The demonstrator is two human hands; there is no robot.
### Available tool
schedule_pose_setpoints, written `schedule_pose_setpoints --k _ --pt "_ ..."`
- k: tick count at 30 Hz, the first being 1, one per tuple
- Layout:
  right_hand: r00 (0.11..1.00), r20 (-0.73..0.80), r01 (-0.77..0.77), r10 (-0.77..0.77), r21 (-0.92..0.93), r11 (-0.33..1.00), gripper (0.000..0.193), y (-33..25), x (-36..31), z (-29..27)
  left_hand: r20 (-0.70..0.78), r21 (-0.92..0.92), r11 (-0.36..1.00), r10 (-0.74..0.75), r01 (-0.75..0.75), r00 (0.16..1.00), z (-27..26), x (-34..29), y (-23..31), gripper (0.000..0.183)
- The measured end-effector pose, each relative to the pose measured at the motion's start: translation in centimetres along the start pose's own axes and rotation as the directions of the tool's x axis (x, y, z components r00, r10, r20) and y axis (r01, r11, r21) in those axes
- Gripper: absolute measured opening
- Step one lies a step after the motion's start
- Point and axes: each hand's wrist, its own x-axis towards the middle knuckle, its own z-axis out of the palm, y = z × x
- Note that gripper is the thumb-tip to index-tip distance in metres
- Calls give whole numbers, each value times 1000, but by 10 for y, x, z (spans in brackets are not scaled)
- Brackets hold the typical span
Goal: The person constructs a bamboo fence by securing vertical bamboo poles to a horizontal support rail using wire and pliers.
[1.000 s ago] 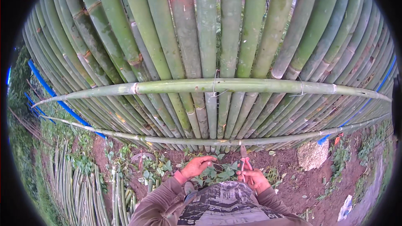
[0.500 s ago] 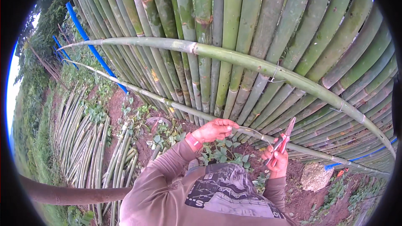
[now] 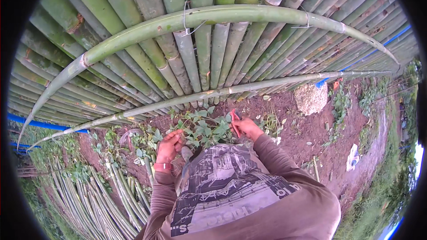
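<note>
My right hand (image 3: 250,130) grips red-handled pliers (image 3: 235,122), held low in front of my body above leafy plants (image 3: 209,126). The pliers' jaws are hard to make out. My left hand (image 3: 170,145), with a red band at the wrist, has its fingers curled together beside the same leaves; anything between them is too small to name. Beyond both hands runs a thin bamboo pole (image 3: 178,101), lying across a wall of upright green bamboo poles (image 3: 203,58). A thicker bamboo rail (image 3: 213,14) crosses higher up, with a loop of wire (image 3: 186,20) around it.
Cut bamboo poles (image 3: 95,200) lie in a pile at the lower left. A pale lumpy block (image 3: 311,99) rests on the soil to the right of my hands. Blue pipe (image 3: 49,125) shows at the left, and a white scrap (image 3: 353,158) lies at the far right.
The view has swung to the right along the bamboo wall. Both hands have dropped from the lower pole toward my body. The pliers stay in my right hand.
</note>
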Motion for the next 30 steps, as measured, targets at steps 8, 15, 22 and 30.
schedule_pose_setpoints --k 8,15,22,30 --pt "989 -67 -129 129 16 992 38 79 -8 4 -302 139 975 209 -174 930 -99 31 11 23" --pt "987 -53 -150 154 73 986 50 69 -46 64 -398 336 873 472 -354 787 -153 83 13 22" --pt "973 -54 -229 224 -117 966 48 46 -40 79 -428 320 832 554 -454 714 -130 114 8 23" --pt "975 -13 -219 220 -183 958 46 32 -42 85 -377 388 769 635 -508 674 -101 114 2 25"
